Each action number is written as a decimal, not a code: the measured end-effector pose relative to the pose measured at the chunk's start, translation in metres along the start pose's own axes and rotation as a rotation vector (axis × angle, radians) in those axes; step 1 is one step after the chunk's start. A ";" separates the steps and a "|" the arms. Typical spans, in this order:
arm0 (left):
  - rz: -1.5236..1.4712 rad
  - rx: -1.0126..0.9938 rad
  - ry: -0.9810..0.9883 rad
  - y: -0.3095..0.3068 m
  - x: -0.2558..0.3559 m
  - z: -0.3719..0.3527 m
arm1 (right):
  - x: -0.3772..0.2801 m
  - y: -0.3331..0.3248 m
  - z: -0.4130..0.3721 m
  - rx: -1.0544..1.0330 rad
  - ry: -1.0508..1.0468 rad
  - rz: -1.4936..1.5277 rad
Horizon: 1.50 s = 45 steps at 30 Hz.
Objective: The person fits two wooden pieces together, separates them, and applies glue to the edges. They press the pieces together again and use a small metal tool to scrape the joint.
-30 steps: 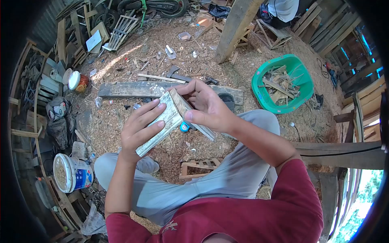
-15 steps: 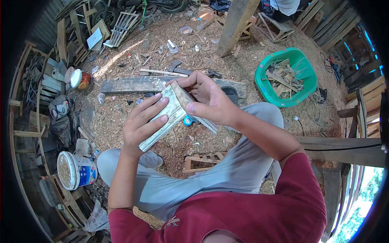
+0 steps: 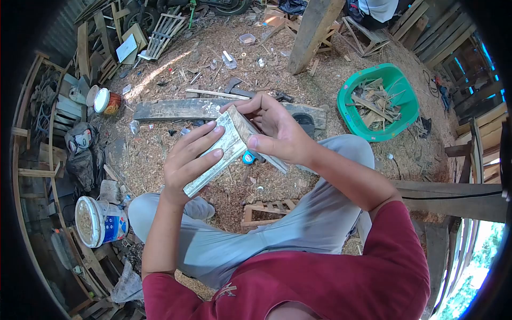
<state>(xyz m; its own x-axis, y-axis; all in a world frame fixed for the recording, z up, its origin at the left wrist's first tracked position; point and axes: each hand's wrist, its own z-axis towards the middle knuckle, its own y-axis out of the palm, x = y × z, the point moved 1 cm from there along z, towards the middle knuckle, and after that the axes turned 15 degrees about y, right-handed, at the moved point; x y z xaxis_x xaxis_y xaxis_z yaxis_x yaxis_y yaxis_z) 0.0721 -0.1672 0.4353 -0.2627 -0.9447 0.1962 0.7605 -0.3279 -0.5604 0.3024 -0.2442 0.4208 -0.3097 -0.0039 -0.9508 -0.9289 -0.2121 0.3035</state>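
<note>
Your left grip (image 3: 183, 164) holds the pale face and your right grip (image 3: 286, 136) clasps the far end of the wooden piece (image 3: 231, 140) between them; judged light, stiff and too rough to slip easily, best held by its long edges.

over the last second the person's head has dipped slightly, so the motorcycle (image 3: 230, 6), far beyond the long plank (image 3: 169, 110), shows less of itself. the pale wood (image 3: 228, 140), held in the left hand (image 3: 184, 169) and right hand (image 3: 284, 137), seems to have edged a hair farther over that plank.
</note>
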 end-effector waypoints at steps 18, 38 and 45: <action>0.032 -0.017 -0.014 -0.001 -0.001 -0.008 | 0.005 0.004 -0.001 0.026 0.030 0.027; 0.045 -0.019 -0.012 -0.008 0.000 -0.008 | 0.004 -0.001 0.001 0.019 0.104 -0.017; 0.048 -0.031 -0.020 -0.009 0.000 -0.009 | 0.008 0.003 0.000 0.005 0.052 -0.008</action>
<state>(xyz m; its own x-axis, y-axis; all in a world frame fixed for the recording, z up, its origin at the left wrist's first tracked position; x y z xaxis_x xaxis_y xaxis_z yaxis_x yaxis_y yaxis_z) 0.0603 -0.1644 0.4331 -0.2144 -0.9592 0.1841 0.7528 -0.2824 -0.5946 0.2969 -0.2446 0.4139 -0.2917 -0.0536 -0.9550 -0.9324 -0.2070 0.2964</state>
